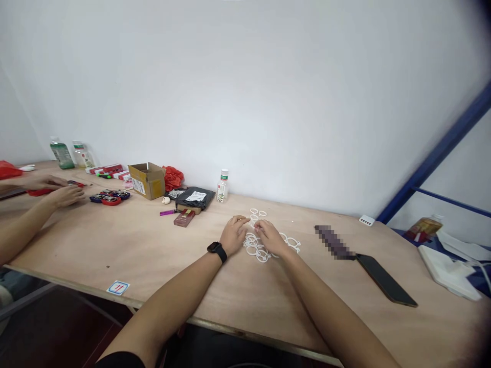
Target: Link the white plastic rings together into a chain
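Note:
My left hand (233,236), with a black watch on its wrist, and my right hand (269,238) meet over the table. Their fingertips close on a small white ring (252,224) between them; the fingers partly hide it. Just beyond the fingertips lie a few more thin white rings (263,213). Closer to me, a pile of white rings with small knobs (262,254) spreads between my hands and under the right one. Part of that pile is covered by my right hand and wrist.
Left of my hands are a dark red box (184,218), a black parcel (195,197), a carton (148,181) and a bottle (222,186). A phone-like slab (385,280) lies right. At far left, another person's hands (65,196) work near red and blue pieces (110,197).

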Available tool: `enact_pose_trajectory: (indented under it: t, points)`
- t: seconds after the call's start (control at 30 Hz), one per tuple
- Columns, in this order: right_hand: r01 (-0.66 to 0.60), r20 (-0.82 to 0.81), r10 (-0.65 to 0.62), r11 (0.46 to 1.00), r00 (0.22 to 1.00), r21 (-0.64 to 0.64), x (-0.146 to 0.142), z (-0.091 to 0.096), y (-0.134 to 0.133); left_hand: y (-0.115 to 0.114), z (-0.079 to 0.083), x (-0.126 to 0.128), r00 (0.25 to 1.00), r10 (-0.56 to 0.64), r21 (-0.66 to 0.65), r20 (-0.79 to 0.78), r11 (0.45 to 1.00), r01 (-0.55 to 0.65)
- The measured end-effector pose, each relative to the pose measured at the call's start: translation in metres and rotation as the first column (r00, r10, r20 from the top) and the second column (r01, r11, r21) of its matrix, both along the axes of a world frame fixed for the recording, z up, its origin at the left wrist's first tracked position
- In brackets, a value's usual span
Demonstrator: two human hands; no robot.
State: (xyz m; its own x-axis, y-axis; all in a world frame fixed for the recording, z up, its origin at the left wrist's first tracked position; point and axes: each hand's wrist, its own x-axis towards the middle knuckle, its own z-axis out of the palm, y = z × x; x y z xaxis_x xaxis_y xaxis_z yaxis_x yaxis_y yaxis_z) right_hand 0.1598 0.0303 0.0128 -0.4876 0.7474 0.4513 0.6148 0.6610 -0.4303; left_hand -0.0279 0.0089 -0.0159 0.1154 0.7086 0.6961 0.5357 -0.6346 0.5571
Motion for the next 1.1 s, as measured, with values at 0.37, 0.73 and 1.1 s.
enact_pose_trajectory:
  t: [0.37,0.73,1.1]
  points:
    - [-0.001,-0.235,-0.032,0.99,0.971,-0.141,-0.002,-0.005,-0.024,-0.014,0.013,0.006,0.995,-0.079,-0.053,0.056,0.995,0.082]
    - [-0.019,-0.163,-0.002,0.991,0.987,-0.13,-0.007,-0.006,-0.032,-0.021,0.018,0.008,0.997,-0.012,-0.146,0.072,0.989,0.023]
    - [0.037,-0.198,-0.073,0.983,0.978,-0.178,-0.007,-0.005,-0.035,-0.009,0.008,0.004,0.999,0.047,-0.143,0.027,0.989,-0.043]
